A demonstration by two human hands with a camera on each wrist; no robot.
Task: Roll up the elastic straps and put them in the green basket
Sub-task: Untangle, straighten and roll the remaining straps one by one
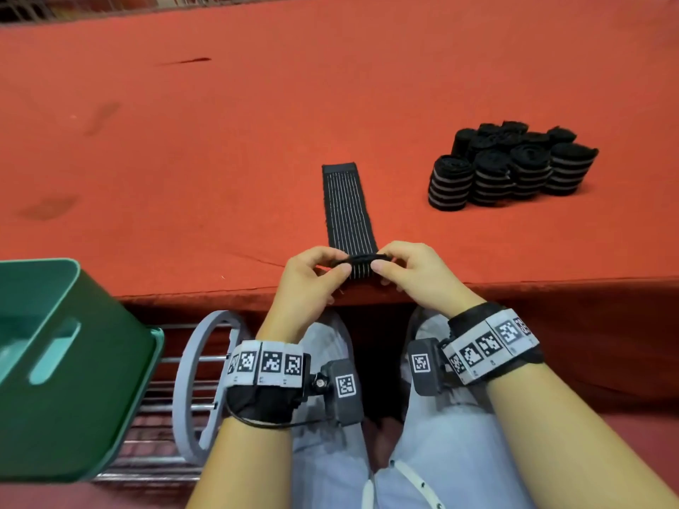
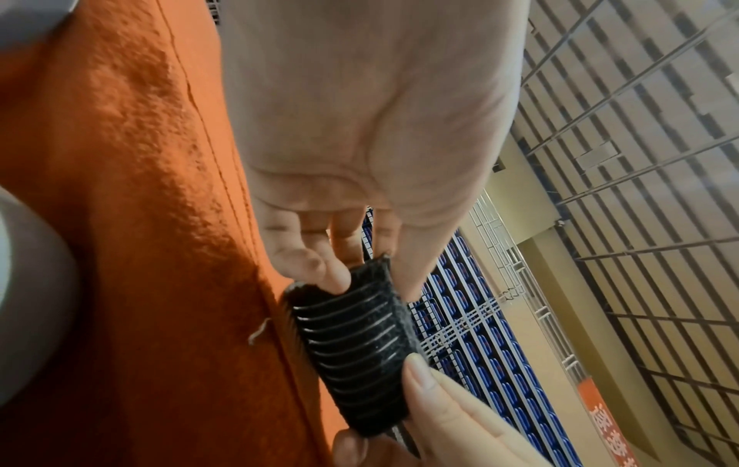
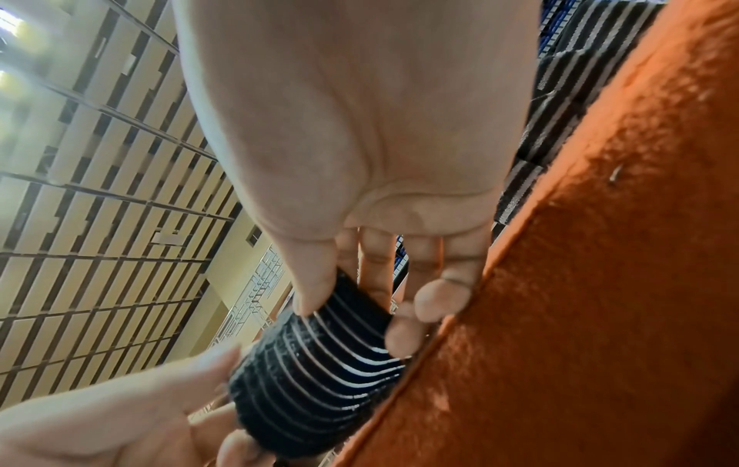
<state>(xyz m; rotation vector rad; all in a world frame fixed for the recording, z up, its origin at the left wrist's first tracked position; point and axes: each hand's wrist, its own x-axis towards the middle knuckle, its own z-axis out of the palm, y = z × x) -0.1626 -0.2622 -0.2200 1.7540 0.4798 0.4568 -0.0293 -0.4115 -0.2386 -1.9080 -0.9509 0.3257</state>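
Elastic strap [image 1: 349,207] lay lengthwise, straight away from both hands; left hand [image 1: 306,284] and right hand [image 1: 419,277] pinched its near, just-curled end at the table [image 1: 220,141] edge.

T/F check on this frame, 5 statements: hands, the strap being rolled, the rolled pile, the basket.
1. Both hands pinch the near end of the flat elastic strap. True: the left hand and right hand hold it at the table edge.
2. The strap is fully rolled. False: only the near end is curled; the rest lies flat on the red table cover.
3. A pile of rolled straps stands on the table to the right. True.
4. The green basket sits on the table beside the pile. False: it is off the table, at the person's left.
5. The right hand is idle. False: its fingers grip the strap.
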